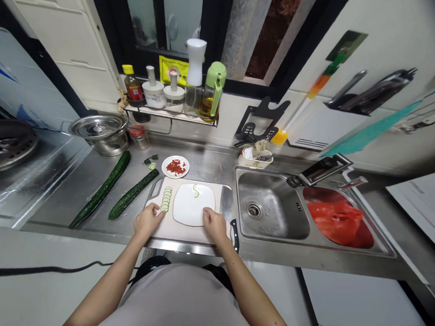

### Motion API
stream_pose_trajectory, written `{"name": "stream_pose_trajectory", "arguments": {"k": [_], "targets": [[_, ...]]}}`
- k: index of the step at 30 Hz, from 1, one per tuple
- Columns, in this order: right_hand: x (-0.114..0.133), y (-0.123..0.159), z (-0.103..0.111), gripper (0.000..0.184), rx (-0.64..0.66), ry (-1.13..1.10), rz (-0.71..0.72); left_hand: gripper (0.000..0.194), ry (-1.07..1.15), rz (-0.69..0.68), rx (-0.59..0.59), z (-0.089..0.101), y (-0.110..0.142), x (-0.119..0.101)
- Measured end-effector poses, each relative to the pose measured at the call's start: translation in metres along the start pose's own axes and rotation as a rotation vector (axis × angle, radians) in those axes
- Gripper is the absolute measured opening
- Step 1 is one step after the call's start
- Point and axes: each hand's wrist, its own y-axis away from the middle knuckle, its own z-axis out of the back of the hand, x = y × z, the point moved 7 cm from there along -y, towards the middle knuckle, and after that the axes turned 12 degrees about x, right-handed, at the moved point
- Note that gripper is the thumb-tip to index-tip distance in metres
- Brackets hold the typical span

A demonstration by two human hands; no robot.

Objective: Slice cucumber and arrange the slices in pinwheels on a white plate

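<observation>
A row of overlapping cucumber slices (166,198) lies on the left of a pale cutting board (158,230). My left hand (148,221) is beside the row's near end, thumb and forefinger apart and the thumb by the lowest slice. To the right sits a white square plate (188,210) with a few thin cucumber pieces (195,191) near its far edge. My right hand (215,225) has its fingers closed together over the plate's right side; whatever they hold is hidden. A knife lies along the board's right edge, its broad blade (227,203) partly covered by my right hand and its black handle (235,233) nearer me.
Two whole-looking cucumbers, a long one (101,190) and a shorter one (133,195), lie left. Behind the board are a dish of chopped red pieces (175,167) and cucumber scraps (151,163). A steel pot (103,134), seasoning shelf (169,113) and sink (274,206) surround the counter.
</observation>
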Motion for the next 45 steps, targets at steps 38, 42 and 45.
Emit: {"name": "stream_pose_trajectory", "arguments": {"k": [38,42,45], "targets": [[0.000,0.004,-0.010,0.032,0.044,0.041,0.012,0.012,0.133,-0.129,-0.064,-0.005,-0.005,-0.012],[0.003,0.005,-0.008,0.033,0.033,-0.002,0.020,0.014,0.281,-0.134,-0.084,0.001,-0.009,-0.010],[0.010,0.003,0.000,0.033,0.002,-0.080,0.051,0.018,0.480,-0.234,-0.075,0.010,-0.011,-0.022]]}}
